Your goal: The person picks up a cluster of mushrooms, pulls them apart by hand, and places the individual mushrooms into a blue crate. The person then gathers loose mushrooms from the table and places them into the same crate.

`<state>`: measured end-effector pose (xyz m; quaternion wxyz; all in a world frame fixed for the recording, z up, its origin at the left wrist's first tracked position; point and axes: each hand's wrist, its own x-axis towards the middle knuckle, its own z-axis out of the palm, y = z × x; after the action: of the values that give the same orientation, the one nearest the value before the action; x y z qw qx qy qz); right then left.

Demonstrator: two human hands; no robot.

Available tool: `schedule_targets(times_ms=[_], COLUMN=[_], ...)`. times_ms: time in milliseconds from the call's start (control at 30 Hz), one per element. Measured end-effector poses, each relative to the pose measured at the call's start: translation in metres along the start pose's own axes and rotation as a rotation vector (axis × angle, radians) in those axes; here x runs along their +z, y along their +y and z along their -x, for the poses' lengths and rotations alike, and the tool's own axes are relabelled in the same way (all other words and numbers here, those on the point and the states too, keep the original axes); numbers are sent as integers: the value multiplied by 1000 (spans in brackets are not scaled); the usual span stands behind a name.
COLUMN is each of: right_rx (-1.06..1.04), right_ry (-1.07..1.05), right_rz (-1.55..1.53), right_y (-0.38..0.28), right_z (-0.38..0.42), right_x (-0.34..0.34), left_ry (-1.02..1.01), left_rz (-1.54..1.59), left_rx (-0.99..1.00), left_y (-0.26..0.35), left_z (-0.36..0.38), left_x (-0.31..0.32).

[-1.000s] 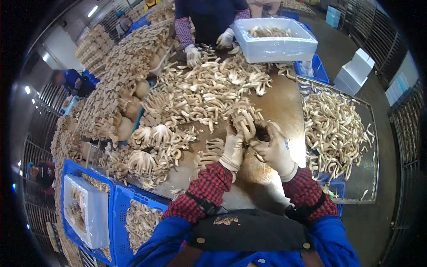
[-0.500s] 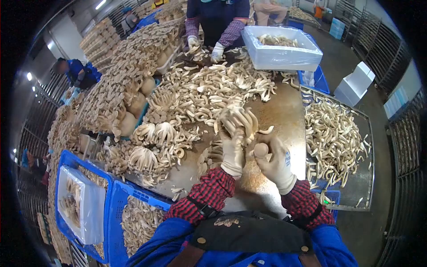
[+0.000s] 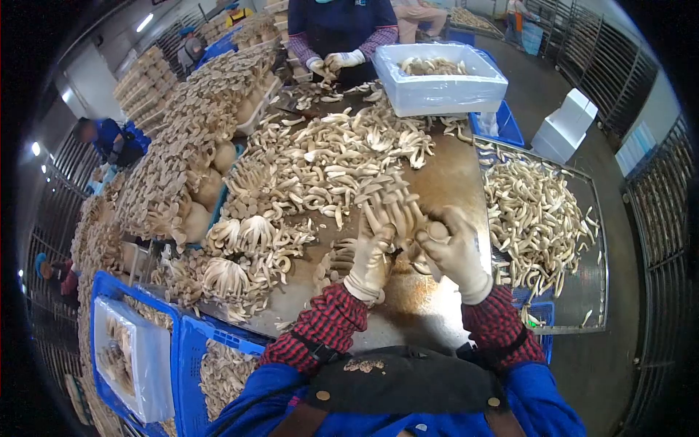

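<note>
My gloved left hand [image 3: 370, 264] is wrapped around the base of a cluster of mushrooms [image 3: 392, 198], its stems and grey-brown caps fanning upward. Close against the cluster's right side, my gloved right hand [image 3: 461, 253] pinches a single mushroom [image 3: 437, 231] with its round cap up between thumb and fingers. Both hands are over the metal table [image 3: 429, 306]. Left of my left hand lies a smaller bunch of mushrooms [image 3: 336, 261]. A big heap of loose mushrooms [image 3: 331, 156] spreads beyond my hands, with pale split clumps [image 3: 231, 273] at its left.
A mesh tray of mushrooms [image 3: 535, 218] sits at the right. A white foam box [image 3: 444, 91] stands at the back, near a gloved co-worker [image 3: 335, 33]. Blue crates [image 3: 191, 364] are at the lower left; stacked mushroom blocks [image 3: 175, 146] line the left side.
My right hand has come left against the cluster, which is now more upright with its caps showing. The co-worker's hands have come together. The whole view has shifted slightly.
</note>
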<state>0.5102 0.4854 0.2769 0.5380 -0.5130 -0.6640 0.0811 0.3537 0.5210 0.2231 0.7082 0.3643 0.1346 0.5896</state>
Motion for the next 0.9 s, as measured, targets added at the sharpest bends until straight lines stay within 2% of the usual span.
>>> schedule_targets(times_ms=[67, 133, 167, 200, 267, 300, 367, 400, 467, 500, 533, 600, 633, 667, 733, 767, 800, 867, 900], right_rx=[234, 170, 154, 139, 106, 19, -83, -82, -10, 67, 60, -97, 18, 15, 16, 7, 9, -1, -38], right_ry=[-154, -168, -172, -177, -190, -130, -67, -65, -124, -167, -172, -114, -117, -119, -1, -49, -45, -161, -144], right_rz=[-107, -37, -87, -137, -127, -93, 22, 23, 91, 48, 43, 9, -77, -78, 18, 14, 15, 71, -18], right_y=[1, -10, -10, -11, -19, -28, -27, -22, -16, -23, -24, -24, -21, -25, -34, -26, -24, -25, -30], right_z=[0, 3, 10, 15, 12, 3, -4, -3, -4, -3, 1, 12, 18, 12, -2, -5, -3, -1, 1], right_x=[8, 4, 3, 2, -1, 1, 9, 10, 13, 10, 9, 5, 3, 5, 8, 12, 10, 3, -3], left_ry=[42, 90, 143, 143, 235, 233, 31, 28, 139, 151, 157, 279, 223, 224, 41, 27, 23, 190, 34], left_rz=[-15, 272, 431, 429, 344, 344, -174, -174, -426, -310, -312, 89, 140, 142, -178, -361, -361, -164, 14], left_rx=[-74, -268, -277, -270, -397, -402, 127, 125, 364, 293, 301, 41, 56, 60, 242, 326, 323, 104, -53], left_y=[3, 8, 10, 14, 22, 13, -8, -12, -12, -14, -10, 7, 12, 11, 1, -5, -3, 5, 10], left_z=[5, 6, 3, 1, 1, -2, -7, -6, -2, 1, 2, 2, 0, 0, 5, 8, 10, 11, 5], left_x=[7, 7, 5, 2, -2, -6, -9, -4, 8, -1, -5, -2, 1, 0, 1, 11, 16, 21, -2])
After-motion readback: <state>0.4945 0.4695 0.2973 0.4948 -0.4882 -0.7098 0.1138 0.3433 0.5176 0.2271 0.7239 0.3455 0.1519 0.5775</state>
